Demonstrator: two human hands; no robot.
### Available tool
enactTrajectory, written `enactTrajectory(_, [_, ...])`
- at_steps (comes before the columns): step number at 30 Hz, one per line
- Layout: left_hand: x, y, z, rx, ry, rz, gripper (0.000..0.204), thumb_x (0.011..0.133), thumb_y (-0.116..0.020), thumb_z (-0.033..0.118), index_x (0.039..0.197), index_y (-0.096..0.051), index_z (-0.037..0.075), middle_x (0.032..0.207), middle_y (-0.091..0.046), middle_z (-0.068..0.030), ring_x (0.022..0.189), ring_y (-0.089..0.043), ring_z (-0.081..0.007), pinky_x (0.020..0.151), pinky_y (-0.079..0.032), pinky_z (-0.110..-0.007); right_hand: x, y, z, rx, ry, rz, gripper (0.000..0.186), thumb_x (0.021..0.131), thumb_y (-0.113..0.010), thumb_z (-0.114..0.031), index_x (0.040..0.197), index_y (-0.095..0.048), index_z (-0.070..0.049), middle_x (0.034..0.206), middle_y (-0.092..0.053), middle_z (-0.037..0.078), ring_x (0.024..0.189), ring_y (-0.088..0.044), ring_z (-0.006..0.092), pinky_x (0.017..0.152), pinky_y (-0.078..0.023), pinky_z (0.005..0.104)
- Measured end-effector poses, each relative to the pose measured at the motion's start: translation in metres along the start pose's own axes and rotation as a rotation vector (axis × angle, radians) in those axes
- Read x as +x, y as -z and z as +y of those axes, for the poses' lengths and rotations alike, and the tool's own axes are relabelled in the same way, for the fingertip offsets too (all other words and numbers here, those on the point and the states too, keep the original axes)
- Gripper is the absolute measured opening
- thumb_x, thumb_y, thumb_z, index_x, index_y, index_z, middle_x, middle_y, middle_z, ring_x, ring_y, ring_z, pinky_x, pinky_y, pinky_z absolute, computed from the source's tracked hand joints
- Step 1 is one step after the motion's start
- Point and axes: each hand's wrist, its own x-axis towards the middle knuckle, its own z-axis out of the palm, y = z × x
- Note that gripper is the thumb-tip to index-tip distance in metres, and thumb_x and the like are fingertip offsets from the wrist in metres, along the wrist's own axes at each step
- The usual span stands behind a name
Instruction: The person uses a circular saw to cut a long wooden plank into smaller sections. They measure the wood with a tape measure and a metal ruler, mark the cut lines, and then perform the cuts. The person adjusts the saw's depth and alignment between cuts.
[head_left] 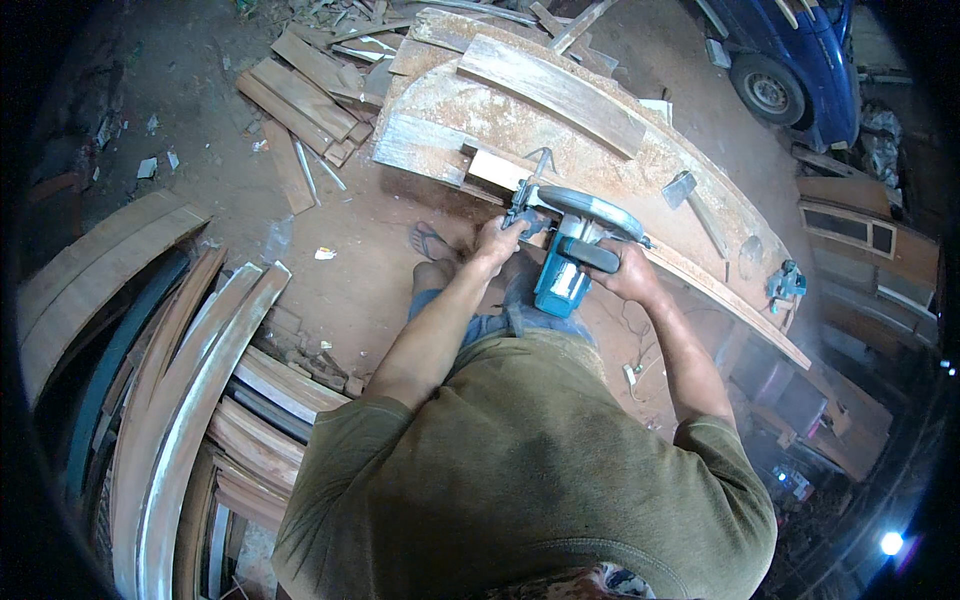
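A circular saw (563, 287) with a teal motor housing and a grey blade guard sits at the near edge of the sawdust-covered workbench (425, 95). My right hand (627, 275) is closed round its dark rear handle. At the saw's front, my left hand (495, 242) grips a dark part beside the base; the fingertips are partly hidden. A thin metal guide rod rises from the saw's front. Just beyond it lies a pale piece of wood (495, 170). A long wooden strip (720, 300) runs along the near edge to the right. The blade's contact with wood is hidden.
On the bench lie a wide plank (550, 90), a hatchet-like tool (700, 210) and a teal power tool (787, 283). Offcuts (305, 95) are heaped at far left. Long boards (190, 400) stack at near left. A blue vehicle (800, 75) stands far right. Cords trail below the saw.
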Motion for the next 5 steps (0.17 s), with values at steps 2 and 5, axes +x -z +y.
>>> enactTrajectory(2, [0.001, 0.008, 0.003, 0.072, 0.063, 0.003, 0.034, 0.086, -0.071, 0.035, 0.1, -0.069, 0.005, 0.077, -0.065, -0.006, 0.062, -0.059, -0.015, 0.058, -0.05, -0.034, 0.003, -0.003, -0.001, 0.007, 0.018, -0.005, 0.029, 0.079, -0.08, -0.031, 0.092, -0.072, -0.006, 0.086, -0.072, 0.019, 0.083, -0.069, 0.0366, 0.074, -0.052, 0.0446])
enactTrajectory(5, [0.001, 0.018, 0.008, 0.154, 0.071, -0.002, 0.032, 0.087, -0.07, 0.036, 0.104, -0.07, 0.009, 0.084, -0.068, -0.0055, 0.068, -0.062, -0.0168, 0.06, -0.051, -0.035, 0.009, -0.003, -0.007, 0.018, 0.013, -0.038, 0.033, 0.078, -0.08, -0.033, 0.095, -0.073, -0.006, 0.089, -0.072, 0.02, 0.088, -0.07, 0.036, 0.079, -0.052, 0.0465])
